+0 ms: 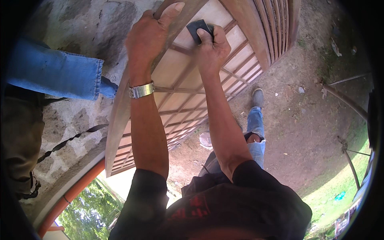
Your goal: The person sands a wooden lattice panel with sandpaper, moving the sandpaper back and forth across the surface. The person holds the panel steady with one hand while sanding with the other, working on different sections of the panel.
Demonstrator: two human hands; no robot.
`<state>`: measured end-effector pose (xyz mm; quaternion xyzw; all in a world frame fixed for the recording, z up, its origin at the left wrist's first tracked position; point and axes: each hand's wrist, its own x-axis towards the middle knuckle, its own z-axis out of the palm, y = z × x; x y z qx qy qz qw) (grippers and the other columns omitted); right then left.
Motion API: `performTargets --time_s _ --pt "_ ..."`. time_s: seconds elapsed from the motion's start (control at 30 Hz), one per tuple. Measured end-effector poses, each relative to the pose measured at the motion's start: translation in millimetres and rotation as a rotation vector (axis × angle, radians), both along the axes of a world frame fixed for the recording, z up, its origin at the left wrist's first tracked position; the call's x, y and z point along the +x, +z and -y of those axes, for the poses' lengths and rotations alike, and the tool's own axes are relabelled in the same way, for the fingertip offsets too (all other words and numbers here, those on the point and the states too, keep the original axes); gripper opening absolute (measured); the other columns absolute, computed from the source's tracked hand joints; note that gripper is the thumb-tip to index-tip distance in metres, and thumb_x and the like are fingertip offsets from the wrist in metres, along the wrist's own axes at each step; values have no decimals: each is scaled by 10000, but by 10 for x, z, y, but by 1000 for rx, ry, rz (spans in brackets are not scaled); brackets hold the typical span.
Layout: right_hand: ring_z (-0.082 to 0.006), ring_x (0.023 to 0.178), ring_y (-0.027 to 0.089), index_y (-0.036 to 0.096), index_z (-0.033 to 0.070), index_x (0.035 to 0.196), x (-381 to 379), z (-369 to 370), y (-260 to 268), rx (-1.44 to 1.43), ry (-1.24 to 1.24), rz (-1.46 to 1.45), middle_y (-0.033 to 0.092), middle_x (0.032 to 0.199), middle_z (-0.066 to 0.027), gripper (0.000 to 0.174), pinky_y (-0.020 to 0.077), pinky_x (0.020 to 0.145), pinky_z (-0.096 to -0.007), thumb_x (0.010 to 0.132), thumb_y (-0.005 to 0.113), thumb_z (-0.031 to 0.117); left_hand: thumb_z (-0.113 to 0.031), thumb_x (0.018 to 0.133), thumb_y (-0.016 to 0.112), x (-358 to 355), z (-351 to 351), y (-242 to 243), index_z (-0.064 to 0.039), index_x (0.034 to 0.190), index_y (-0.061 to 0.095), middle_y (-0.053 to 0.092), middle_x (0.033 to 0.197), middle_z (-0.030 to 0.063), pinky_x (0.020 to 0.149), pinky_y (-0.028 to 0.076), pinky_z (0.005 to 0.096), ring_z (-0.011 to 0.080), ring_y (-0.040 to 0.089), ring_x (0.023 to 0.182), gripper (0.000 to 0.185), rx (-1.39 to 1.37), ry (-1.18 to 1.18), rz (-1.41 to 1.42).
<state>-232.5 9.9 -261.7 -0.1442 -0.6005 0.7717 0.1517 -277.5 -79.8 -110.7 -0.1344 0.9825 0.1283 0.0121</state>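
A wooden lattice panel (175, 90) with crossing dark strips over pale backing leans before me. My left hand (147, 42), with a metal watch (142, 91) on its wrist, grips the panel's thick edge rail (180, 25); its thumb is extended and the other fingers are mostly hidden. A dark, flat piece of what looks like sandpaper (196, 28) is pinched in my right hand (214, 45), thumb on top. That hand is over the lattice near the upper end; whether the sheet touches a strip is hard to tell.
Behind the panel stands a stone wall (81, 126), with blue denim (57, 70) and dark cloth (21, 135) hanging against it. An orange pipe (73, 195) runs along its edge. Several slatted wooden pieces (276, 27) stand at the right. A pale round container (206, 139) sits on bare dirt.
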Motion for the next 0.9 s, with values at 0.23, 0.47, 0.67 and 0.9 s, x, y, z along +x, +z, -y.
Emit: performTargets --time_s 0.23,0.47,0.67,0.9 --pt "-168 757 554 657 18 942 -64 -103 63 128 95 -99 597 806 -76 165 478 729 -286 836 783 0 -891 859 522 -8 78 -59 90 1114 700 716 982 321 932 517 489 459 699 1005 1029 -74 -39 -79" --pt "-165 771 563 676 17 965 -60 -120 39 289 159 -138 606 813 -77 131 484 760 -289 865 759 37 -907 854 495 -22 48 -50 90 1141 694 719 1012 329 955 515 502 479 694 1045 1056 -55 -7 0" --pt "-206 800 625 694 25 972 -60 -128 -5 26 36 -35 655 872 -88 140 514 788 -318 852 765 35 -910 856 484 4 3 -7 70 1156 694 723 1030 321 951 516 506 475 693 1064 1046 -55 16 22" --pt "-130 829 605 703 -8 1003 -89 -133 72 -21 92 2 690 888 -33 136 503 780 -295 894 734 67 -909 867 477 16 -17 -4 74 1106 682 737 969 307 874 557 530 468 719 981 1032 -104 -3 24"
